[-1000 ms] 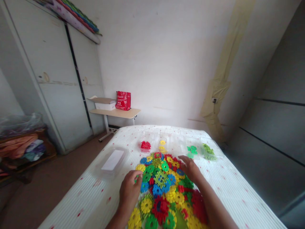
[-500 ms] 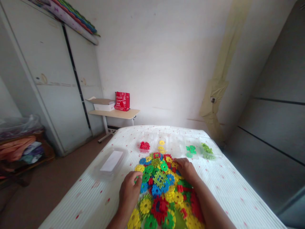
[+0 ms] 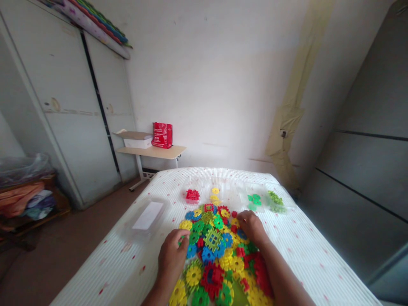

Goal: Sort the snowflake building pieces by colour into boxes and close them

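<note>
A long heap of plastic building pieces (image 3: 208, 255), flower-shaped discs and notched squares in red, yellow, blue and green, spreads over the table. At the heap's left edge is my left hand (image 3: 174, 251), its fingers closed; a bit of a green disc (image 3: 180, 242) shows between thumb and forefinger. My right hand (image 3: 252, 226) rests at the far right edge of the heap with fingers bent inward. Just beyond its fingertips lies a small red piece (image 3: 234, 214). Whatever those fingers pinch is hidden. A light-green notched square (image 3: 213, 239) tops the heap between my hands.
Clear boxes along the far side hold red pieces (image 3: 193, 195), yellow discs (image 3: 215, 191), green discs (image 3: 254, 199) and light-green pieces (image 3: 275, 199). A clear lidded box (image 3: 148, 216) stands at left. Behind is a side table (image 3: 174, 152) with a red bag (image 3: 162, 136).
My right hand has shifted slightly right, and a small red piece now shows beyond its fingertips. My left hand stays almost where it was. The whole view has slid slightly.
</note>
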Motion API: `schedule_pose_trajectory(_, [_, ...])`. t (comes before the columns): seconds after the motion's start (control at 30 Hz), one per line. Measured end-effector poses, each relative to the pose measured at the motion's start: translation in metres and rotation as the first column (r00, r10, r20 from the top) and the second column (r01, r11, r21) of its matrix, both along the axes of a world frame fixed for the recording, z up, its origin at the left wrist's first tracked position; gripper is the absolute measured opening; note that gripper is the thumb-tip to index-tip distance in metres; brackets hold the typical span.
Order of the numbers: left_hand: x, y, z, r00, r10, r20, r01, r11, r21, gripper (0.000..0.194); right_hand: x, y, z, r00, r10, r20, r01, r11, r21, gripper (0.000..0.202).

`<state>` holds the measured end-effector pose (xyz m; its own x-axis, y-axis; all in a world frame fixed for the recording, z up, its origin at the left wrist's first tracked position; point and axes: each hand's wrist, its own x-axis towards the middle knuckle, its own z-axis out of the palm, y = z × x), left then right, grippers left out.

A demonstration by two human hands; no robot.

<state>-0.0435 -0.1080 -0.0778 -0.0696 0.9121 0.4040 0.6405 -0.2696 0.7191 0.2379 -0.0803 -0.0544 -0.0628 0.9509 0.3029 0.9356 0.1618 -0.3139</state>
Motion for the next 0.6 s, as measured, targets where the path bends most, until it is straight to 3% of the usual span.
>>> schedule_pose_trajectory(0.13, [0.001, -0.001, 0.002, 1.000, -0.005, 0.008, 0.005, 1.000, -0.005, 0.022, 0.002, -0.001, 0.001, 0.996, -0.012, -0.083, 0.018, 0.998, 0.065, 0.035])
schedule_pose_trajectory(0.37, [0.001, -0.001, 0.002, 1.000, 0.007, 0.014, -0.007, 1.000, 0.022, 0.022, 0.009, 0.001, -0.009, 0.997, -0.065, -0.033, 0.060, 0.991, -0.121, 0.045])
schedule_pose_trajectory(0.6, [0.000, 0.000, -0.001, 1.000, -0.006, 0.011, 0.006, 1.000, 0.020, 0.021, 0.021, -0.002, -0.005, 0.999, -0.022, -0.022, 0.018, 0.985, -0.170, 0.041])
